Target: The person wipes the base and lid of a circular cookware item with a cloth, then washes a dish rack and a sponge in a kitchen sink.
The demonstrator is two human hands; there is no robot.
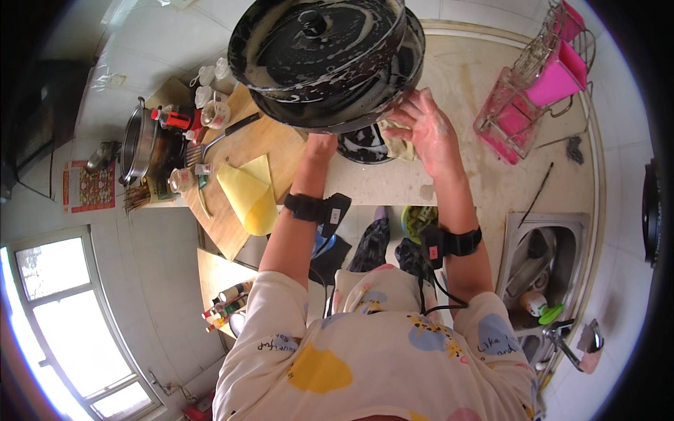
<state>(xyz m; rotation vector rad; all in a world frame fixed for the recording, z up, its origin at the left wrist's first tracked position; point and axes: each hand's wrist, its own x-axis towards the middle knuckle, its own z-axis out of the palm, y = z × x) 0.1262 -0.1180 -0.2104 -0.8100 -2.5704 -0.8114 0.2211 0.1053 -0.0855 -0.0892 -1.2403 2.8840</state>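
Observation:
A stack of black round pans or pot parts [337, 113], streaked with suds, is raised at the top of the view. Inside its upper rim lies a black lid with a knob [313, 23]. My left hand [322, 141] reaches beneath the stack, its fingers hidden behind it. Wet with suds, my right hand [429, 129] has its fingers spread at the stack's lower right rim, with the thumb and some fingertips close to a yellowish cloth [399, 141]. Below, another black sudsy round piece [363, 144] lies on the countertop, partly covered by the stack and the cloth.
On the left, a wooden board [237, 189] carries a yellow cloth [250, 194] and a slotted spatula [231, 131]; a steel pot [138, 142] and jars stand beside it. Rightward are a wire rack with pink holders [558, 79] and a steel sink [513, 247] holding dishes.

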